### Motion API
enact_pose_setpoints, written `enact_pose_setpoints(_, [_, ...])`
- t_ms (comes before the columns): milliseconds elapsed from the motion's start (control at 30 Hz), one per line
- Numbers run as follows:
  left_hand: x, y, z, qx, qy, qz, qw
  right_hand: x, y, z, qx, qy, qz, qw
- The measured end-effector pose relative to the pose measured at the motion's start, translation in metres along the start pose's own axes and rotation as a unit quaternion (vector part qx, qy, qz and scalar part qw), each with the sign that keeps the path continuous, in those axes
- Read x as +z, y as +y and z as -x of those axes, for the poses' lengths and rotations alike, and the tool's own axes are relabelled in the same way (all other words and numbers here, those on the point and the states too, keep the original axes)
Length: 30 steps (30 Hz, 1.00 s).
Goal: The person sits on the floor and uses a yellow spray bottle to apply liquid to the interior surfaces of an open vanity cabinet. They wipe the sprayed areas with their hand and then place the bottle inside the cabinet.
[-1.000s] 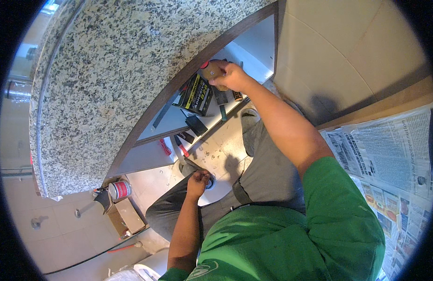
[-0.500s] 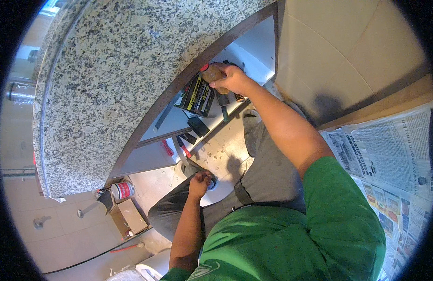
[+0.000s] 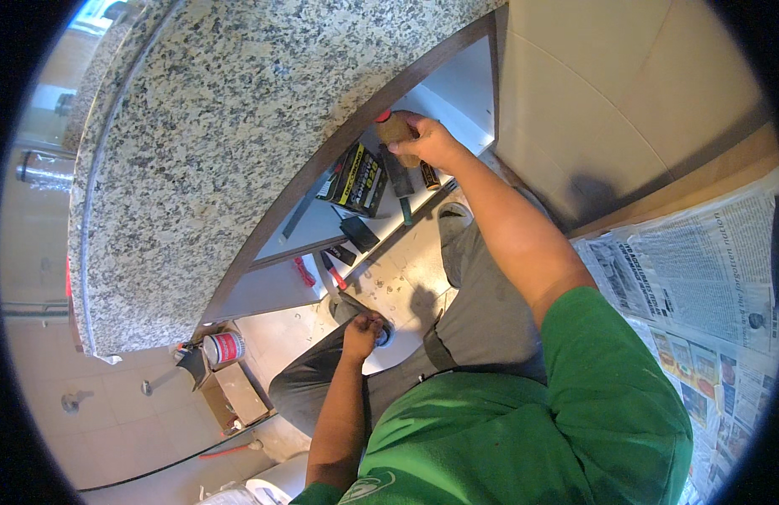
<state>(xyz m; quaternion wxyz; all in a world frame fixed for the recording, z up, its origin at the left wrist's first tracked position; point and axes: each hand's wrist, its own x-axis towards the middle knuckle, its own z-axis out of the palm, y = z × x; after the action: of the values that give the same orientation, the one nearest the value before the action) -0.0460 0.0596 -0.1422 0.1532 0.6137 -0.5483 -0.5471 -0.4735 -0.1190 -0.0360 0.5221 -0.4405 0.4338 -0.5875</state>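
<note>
My right hand point(image 3: 430, 145) reaches into the open cabinet under the counter, its fingers wrapped round a brown bottle point(image 3: 395, 129) with a red cap. Just below the bottle, a dark flat-bladed tool with a green handle point(image 3: 406, 210) leans on the shelf edge. Beside it stands a black and yellow box point(image 3: 362, 181). By my left knee, my left hand point(image 3: 362, 335) is closed, and a thin dark strip shows past its fingers. What it grips is too small to make out. A round bluish thing point(image 3: 384, 337) shows beside that hand.
A speckled granite countertop point(image 3: 221, 143) overhangs the cabinet. On its lower shelf lie a dark block point(image 3: 358, 233) and a red-handled tool point(image 3: 335, 273). A red and white can point(image 3: 224, 347) and a cardboard box point(image 3: 240, 394) stand at lower left. Newspaper sheets point(image 3: 684, 261) hang at right.
The bottle in my right hand has shifted slightly right. My left hand stays by my knee, closed as before. The whole view has tilted a little.
</note>
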Motion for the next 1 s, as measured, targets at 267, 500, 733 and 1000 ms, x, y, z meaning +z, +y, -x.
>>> enact_pose_setpoints(267, [0.002,0.003,-0.007,0.002,-0.013,-0.074,0.997,0.009,0.015,-0.001,-0.030,0.017,0.057,0.998])
enact_pose_setpoints(500, [-0.001,-0.006,-0.010,0.004,-0.021,-0.127,0.992,0.040,0.020,0.000,0.044,-0.078,0.138,0.986])
enact_pose_setpoints(733, [0.001,-0.010,-0.013,-0.002,-0.003,-0.124,0.992,0.067,0.017,0.012,0.044,-0.180,0.217,0.959])
enact_pose_setpoints(1000, [-0.001,-0.006,-0.010,0.008,-0.013,-0.071,0.997,0.023,0.001,0.032,0.113,-0.195,0.394,0.891])
